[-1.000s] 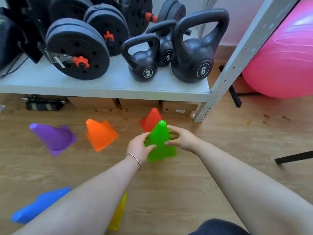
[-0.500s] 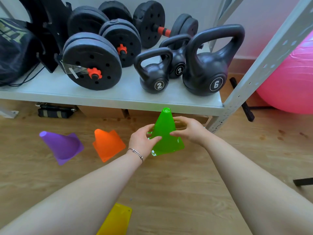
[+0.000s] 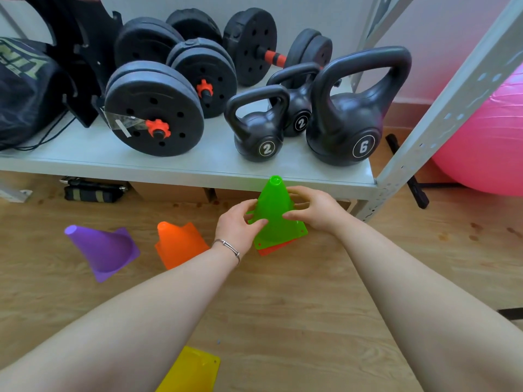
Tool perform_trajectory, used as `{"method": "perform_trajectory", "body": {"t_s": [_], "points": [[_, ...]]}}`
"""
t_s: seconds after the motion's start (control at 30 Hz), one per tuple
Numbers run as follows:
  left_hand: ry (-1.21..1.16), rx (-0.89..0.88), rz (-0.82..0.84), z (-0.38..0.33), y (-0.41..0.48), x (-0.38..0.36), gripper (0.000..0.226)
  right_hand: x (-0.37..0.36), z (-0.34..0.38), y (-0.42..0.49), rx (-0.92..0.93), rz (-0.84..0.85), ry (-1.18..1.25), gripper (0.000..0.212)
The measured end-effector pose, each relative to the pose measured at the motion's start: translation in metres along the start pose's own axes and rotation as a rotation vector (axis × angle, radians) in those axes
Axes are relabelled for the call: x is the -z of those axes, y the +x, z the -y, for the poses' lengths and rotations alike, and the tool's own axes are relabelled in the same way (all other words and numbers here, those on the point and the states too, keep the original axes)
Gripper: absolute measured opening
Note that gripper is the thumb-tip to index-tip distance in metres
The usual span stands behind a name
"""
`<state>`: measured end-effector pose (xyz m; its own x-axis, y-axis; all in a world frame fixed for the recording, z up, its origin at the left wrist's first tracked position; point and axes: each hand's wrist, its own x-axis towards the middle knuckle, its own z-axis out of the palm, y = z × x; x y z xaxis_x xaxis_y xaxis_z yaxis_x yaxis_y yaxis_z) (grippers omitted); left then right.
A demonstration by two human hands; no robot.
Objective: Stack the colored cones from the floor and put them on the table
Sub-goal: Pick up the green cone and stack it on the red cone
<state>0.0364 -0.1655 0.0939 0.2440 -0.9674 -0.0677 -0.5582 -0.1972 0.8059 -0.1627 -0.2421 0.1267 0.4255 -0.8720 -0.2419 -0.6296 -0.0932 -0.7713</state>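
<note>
A green cone (image 3: 276, 213) stands upright on the wooden floor, sitting over a red cone (image 3: 276, 248) whose base rim shows just below it. My left hand (image 3: 236, 226) grips the green cone's left side and my right hand (image 3: 315, 207) grips its right side. An orange cone (image 3: 177, 243) lies to the left, partly behind my left forearm. A purple cone (image 3: 103, 250) lies on its side further left. The base of a yellow cone (image 3: 195, 369) shows at the bottom edge.
A grey shelf (image 3: 181, 165) directly behind the cones holds black weight plates (image 3: 154, 111), kettlebells (image 3: 343, 108) and a black bag (image 3: 25, 89). Its perforated leg (image 3: 402, 165) stands to the right. A pink exercise ball (image 3: 486, 137) fills the far right. Boxes sit under the shelf.
The green cone has come down over the red cone, which now shows only at its base. The view has tilted up, and the blue cone has left the frame.
</note>
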Motion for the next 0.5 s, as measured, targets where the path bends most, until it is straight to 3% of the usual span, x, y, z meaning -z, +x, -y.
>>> {"method": "perform_trajectory", "body": {"t_s": [0.5], "points": [[0.065, 0.100, 0.173, 0.048, 0.026, -0.045, 0.058, -0.045, -0.060, 0.040, -0.097, 0.038, -0.095, 0.074]]}}
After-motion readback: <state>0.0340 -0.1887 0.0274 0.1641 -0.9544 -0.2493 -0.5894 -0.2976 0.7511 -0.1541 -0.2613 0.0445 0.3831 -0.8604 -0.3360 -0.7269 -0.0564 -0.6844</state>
